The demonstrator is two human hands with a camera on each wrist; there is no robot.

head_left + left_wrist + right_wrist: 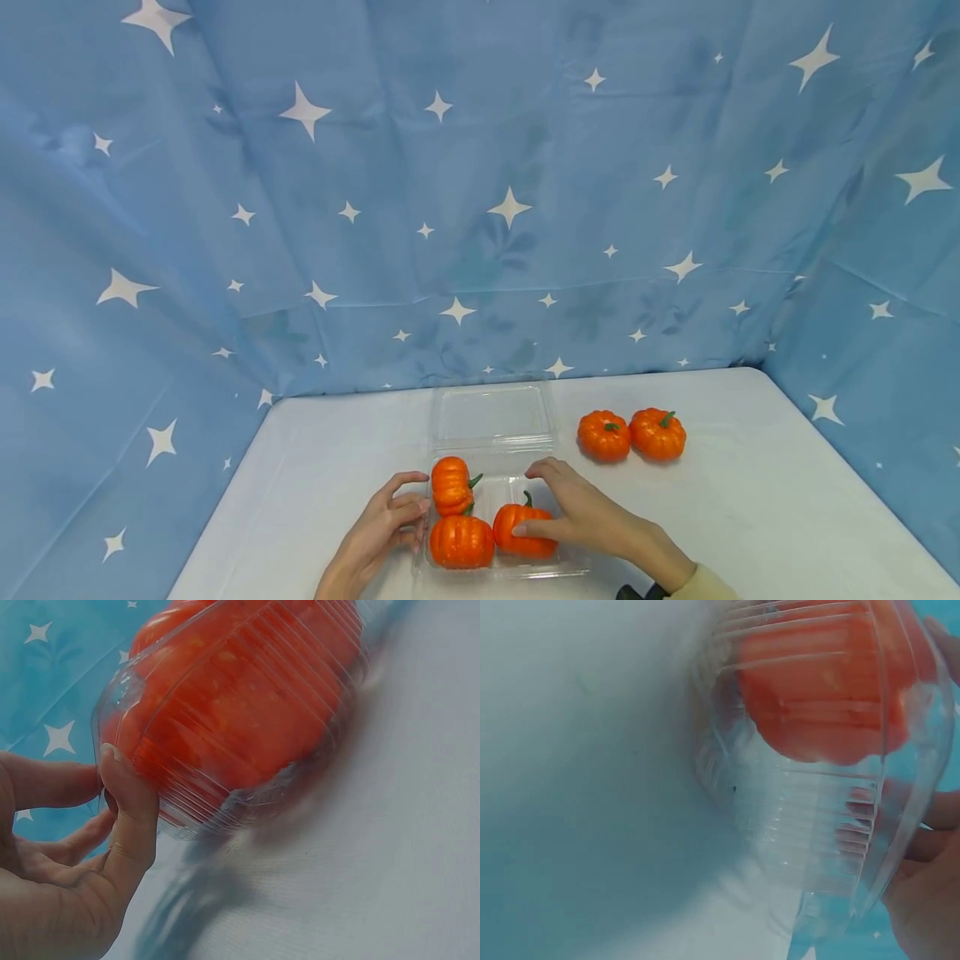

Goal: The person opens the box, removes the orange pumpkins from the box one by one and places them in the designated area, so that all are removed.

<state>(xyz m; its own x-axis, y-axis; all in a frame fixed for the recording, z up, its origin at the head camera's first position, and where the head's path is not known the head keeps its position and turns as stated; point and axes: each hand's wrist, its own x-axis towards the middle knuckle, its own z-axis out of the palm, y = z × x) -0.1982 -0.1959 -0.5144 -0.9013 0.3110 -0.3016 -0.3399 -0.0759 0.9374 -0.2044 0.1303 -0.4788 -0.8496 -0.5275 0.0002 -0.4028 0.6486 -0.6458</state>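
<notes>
A clear plastic clamshell box (540,571) stands at the table's near side, its lid (491,414) folded back toward the curtain. Three orange pumpkins are in it: one upper left (451,486), one lower left (461,543) and one lower right (525,533). My left hand (382,529) pinches the box's left rim between thumb and fingers, as the left wrist view shows. Over the box's right part is my right hand (588,512), its thumb across the lower-right pumpkin and its other fingers spread apart from it.
Two more orange pumpkins, one with its stem facing forward (604,436) and one beside it (658,434), sit side by side right of the lid. A white cloth covers the table (765,500). Behind and at both sides hangs a blue star-patterned curtain (465,250).
</notes>
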